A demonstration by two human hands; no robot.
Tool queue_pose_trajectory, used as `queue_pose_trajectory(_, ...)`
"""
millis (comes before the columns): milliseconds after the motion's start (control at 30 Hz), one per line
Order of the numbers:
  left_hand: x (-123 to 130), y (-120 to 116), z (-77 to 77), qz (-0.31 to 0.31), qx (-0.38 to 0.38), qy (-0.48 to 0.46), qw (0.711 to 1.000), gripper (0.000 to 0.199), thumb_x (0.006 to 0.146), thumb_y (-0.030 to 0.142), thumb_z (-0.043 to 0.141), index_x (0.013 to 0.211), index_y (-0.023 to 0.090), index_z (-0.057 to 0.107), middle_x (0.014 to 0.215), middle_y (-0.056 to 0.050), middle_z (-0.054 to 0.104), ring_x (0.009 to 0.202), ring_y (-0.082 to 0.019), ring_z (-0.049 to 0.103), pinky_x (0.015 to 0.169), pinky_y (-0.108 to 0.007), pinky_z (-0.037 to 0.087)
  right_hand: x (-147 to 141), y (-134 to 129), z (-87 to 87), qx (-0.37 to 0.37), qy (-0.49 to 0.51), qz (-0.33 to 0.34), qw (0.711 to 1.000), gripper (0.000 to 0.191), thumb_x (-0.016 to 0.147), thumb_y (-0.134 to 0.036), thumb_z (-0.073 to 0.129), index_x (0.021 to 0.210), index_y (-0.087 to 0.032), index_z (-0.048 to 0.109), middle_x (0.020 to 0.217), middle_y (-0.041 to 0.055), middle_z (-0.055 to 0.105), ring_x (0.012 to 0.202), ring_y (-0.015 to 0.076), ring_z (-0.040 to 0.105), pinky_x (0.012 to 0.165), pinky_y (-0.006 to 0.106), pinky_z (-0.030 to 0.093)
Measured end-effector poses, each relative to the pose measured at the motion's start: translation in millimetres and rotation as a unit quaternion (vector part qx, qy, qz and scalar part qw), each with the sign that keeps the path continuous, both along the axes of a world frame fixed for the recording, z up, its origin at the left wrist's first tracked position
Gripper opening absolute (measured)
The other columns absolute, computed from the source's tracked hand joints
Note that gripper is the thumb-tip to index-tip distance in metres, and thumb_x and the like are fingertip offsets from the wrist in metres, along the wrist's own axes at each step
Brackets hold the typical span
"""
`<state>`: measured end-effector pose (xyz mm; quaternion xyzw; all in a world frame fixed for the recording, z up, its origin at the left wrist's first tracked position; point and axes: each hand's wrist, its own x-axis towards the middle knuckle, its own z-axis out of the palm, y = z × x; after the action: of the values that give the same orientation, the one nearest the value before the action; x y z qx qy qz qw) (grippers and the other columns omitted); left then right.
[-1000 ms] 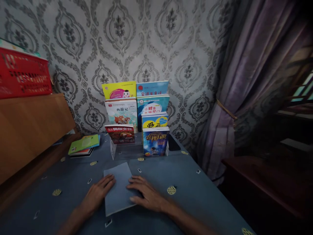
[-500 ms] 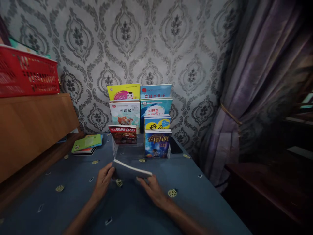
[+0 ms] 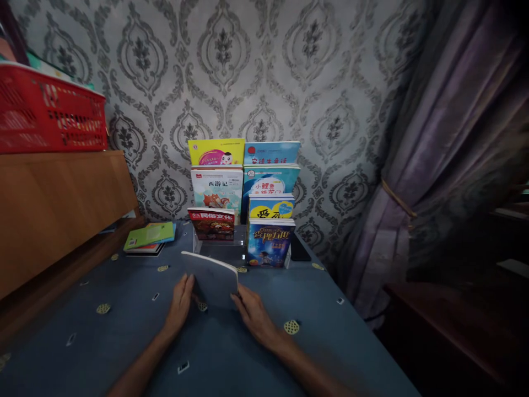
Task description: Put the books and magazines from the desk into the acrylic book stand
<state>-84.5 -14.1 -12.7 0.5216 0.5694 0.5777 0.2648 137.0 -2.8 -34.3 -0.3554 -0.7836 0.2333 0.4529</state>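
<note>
A thin book (image 3: 212,278) with a dark blue-grey cover stands tilted above the table, between my two hands. At its left side, my left hand (image 3: 182,298) is closed on the edge, thumb toward me. My right hand (image 3: 250,310) grips the lower right edge, its far fingers hidden behind the book. Just beyond is a clear tiered book stand (image 3: 241,249). Its front row bears a red-titled book (image 3: 214,225) on the left and a dark blue book (image 3: 269,243) on the right. Behind them rise a white book (image 3: 217,190) and a yellow book (image 3: 217,153).
A small pile of books with a green one (image 3: 149,236) on top lies at the left. A red basket (image 3: 61,110) sits on a wooden cabinet (image 3: 70,215). Behind the stand's right side lies a dark flat object (image 3: 300,251). A purple curtain (image 3: 384,220) hangs at the right.
The book has been tipped more upright, its top edge rising and its left end moving up and left. Both hands still hold it. The camera view has shifted slightly.
</note>
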Motion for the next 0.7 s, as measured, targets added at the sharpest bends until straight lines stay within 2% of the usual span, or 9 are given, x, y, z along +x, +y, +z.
queue_pose_trajectory(133, 5.6, 10.5, 7.7, -0.051, 0.006, 0.015, 0.999, 0.047, 0.086, 0.067, 0.046, 0.087, 0.021, 0.056, 0.075, 0.001, 0.061, 0.054, -0.014, 0.054, 0.055, -0.029, 0.051, -2.2, 17.6, -0.4, 0.005, 0.002, -0.016, 1.000, 0.023, 0.099, -0.036, 0.044, 0.103, -0.023, 0.062, 0.085, 0.0050, 0.067, 0.079, 0.0216, 0.064, 0.075, 0.032, 0.052)
queue_pose_trajectory(200, 6.6, 20.0, 9.0, -0.060, 0.005, 0.012, 0.998, 0.046, 0.085, 0.065, 0.047, 0.092, 0.021, 0.056, 0.080, 0.001, 0.059, 0.056, -0.014, 0.054, 0.049, -0.027, 0.051, -4.9, 29.1, 1.2, -0.002, 0.003, -0.020, 1.000, 0.019, 0.098, -0.033, 0.044, 0.096, -0.022, 0.061, 0.080, 0.0036, 0.065, 0.072, 0.0204, 0.063, 0.071, 0.030, 0.050)
queue_pose_trajectory(367, 0.8, 49.2, 6.3, -0.051, -0.012, 0.001, 0.999, 0.047, 0.075, 0.068, 0.052, 0.078, 0.021, 0.049, 0.069, 0.005, 0.043, 0.055, -0.013, 0.051, 0.037, -0.024, 0.047, -14.2, 58.6, 4.5, -0.014, 0.019, -0.044, 0.999, 0.012, 0.091, -0.029, 0.050, 0.081, -0.023, 0.054, 0.073, 0.0016, 0.063, 0.068, 0.0196, 0.061, 0.062, 0.027, 0.045)
queue_pose_trajectory(533, -7.6, 68.7, 6.1, -0.038, -0.002, 0.000, 0.999, 0.046, 0.074, 0.066, 0.052, 0.078, 0.021, 0.047, 0.069, 0.006, 0.042, 0.052, -0.011, 0.049, 0.033, -0.020, 0.041, -22.8, 76.6, 8.0, -0.013, 0.039, -0.040, 0.998, 0.011, 0.090, -0.029, 0.050, 0.084, -0.022, 0.056, 0.073, 0.0006, 0.064, 0.069, 0.0183, 0.061, 0.062, 0.025, 0.044)
queue_pose_trajectory(700, -12.5, 82.4, 17.4, -0.031, 0.017, 0.009, 0.999, 0.043, 0.075, 0.063, 0.052, 0.074, 0.022, 0.044, 0.066, 0.007, 0.036, 0.049, -0.010, 0.044, 0.033, -0.021, 0.042, -28.2, 89.1, 19.4, -0.021, 0.067, -0.028, 0.997, 0.014, 0.091, -0.031, 0.050, 0.090, -0.021, 0.060, 0.075, 0.0003, 0.065, 0.070, 0.0179, 0.060, 0.065, 0.025, 0.047)
